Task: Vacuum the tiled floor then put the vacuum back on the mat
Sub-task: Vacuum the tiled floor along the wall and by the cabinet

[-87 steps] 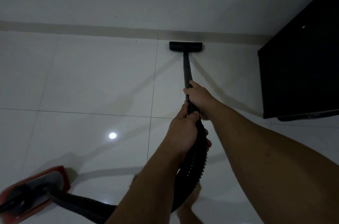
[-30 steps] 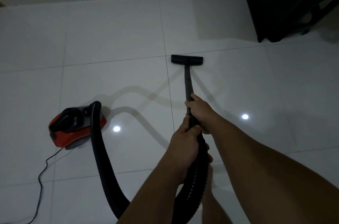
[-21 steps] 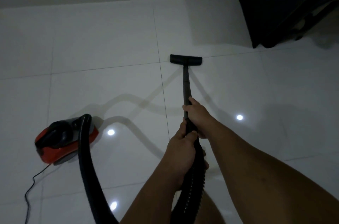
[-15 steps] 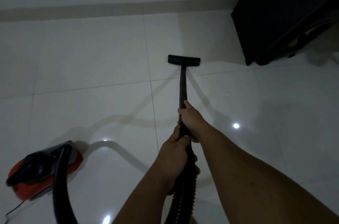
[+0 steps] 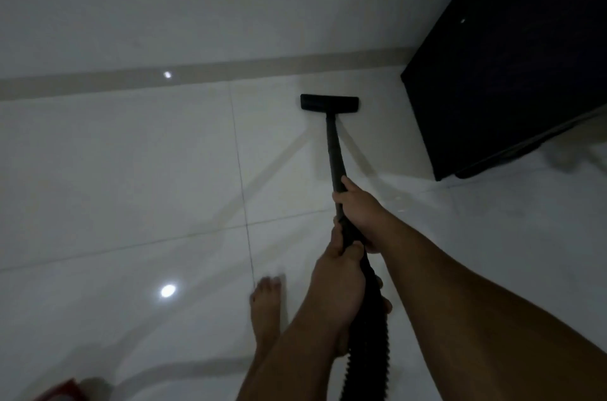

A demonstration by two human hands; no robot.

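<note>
We see the glossy tiled floor (image 5: pixel 131 170) running up to a beige skirting strip (image 5: pixel 98 82), with a dark cabinet (image 5: pixel 512 55) at the right. The vacuum's black wand (image 5: pixel 333 151) reaches ahead to its floor nozzle (image 5: pixel 329 103), flat on the tile near the skirting. Our right hand (image 5: pixel 363 215) has its fingers wrapped around the wand; our left hand (image 5: pixel 338 289) is clenched on the ribbed hose (image 5: pixel 369 344) just behind. A bare foot (image 5: pixel 266 312) stands left, and the canister's red corner (image 5: pixel 62 390) shows bottom left.
</note>
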